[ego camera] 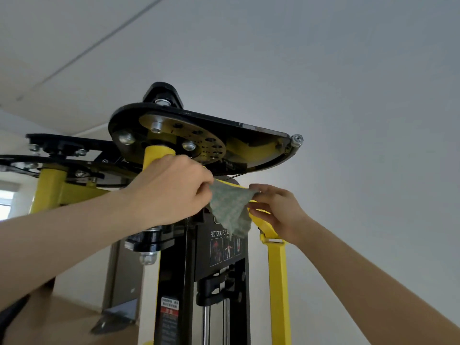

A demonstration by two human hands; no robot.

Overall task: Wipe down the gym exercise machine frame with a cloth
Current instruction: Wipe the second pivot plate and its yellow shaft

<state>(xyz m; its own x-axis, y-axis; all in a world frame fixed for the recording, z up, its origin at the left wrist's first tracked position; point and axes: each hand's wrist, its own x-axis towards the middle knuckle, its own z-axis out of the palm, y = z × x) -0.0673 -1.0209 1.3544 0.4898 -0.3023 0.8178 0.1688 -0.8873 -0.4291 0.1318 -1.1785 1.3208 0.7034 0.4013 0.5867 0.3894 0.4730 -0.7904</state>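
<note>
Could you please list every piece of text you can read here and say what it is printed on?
"PECTORAL FLY / R": on the black placard; the rest is hidden behind the cloth.
Unreadable: the red-and-white sticker lower down, its print too small and blurred.

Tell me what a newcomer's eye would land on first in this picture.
The two hands meeting at centre: the left hand grips a green cloth, and the right hand pinches its other edge at the yellow frame bar. Above them looms a black cam plate, seen from underneath, with bolts and a perforated disc.
</note>
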